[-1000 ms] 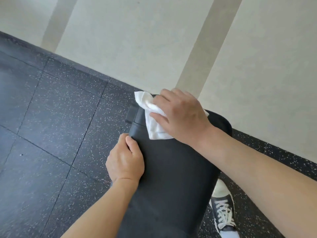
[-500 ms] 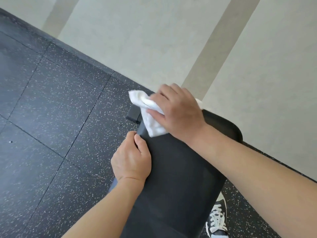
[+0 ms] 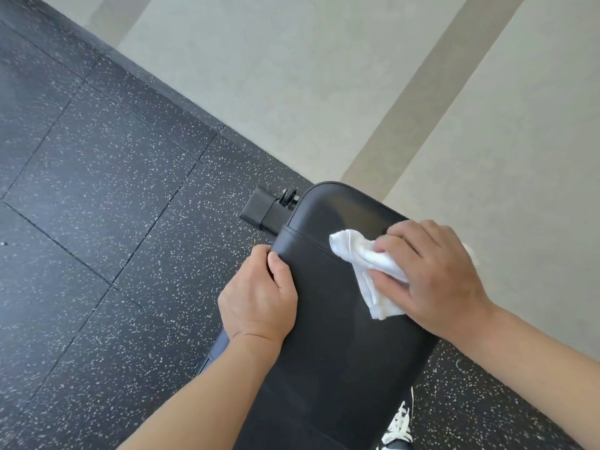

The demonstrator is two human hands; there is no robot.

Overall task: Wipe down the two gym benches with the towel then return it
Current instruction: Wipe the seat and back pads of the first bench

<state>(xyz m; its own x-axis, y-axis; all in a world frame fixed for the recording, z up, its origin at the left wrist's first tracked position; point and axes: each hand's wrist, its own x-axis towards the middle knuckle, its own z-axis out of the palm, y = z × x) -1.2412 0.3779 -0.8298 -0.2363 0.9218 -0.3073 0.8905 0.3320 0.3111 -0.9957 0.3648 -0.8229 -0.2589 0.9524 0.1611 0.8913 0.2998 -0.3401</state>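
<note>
A black padded gym bench [image 3: 328,345] runs from the bottom of the view up toward the wall. My right hand [image 3: 431,274] presses a crumpled white towel [image 3: 367,271] onto the pad near its far end, fingers curled over the cloth. My left hand [image 3: 259,297] grips the bench's left edge, thumb on top and fingers wrapped under the side. Only this one bench is in view.
The bench's black foot bar with a small wheel [image 3: 289,198] sticks out at the far end. Dark speckled rubber floor tiles [image 3: 97,222] lie to the left. A pale wall [image 3: 324,76] stands just beyond the bench. My sneaker [image 3: 397,430] shows at the bottom right.
My right hand has slid the towel back from the bench's far left corner toward me and to the right. More of the pad's far end now shows. My left hand stays on the edge.
</note>
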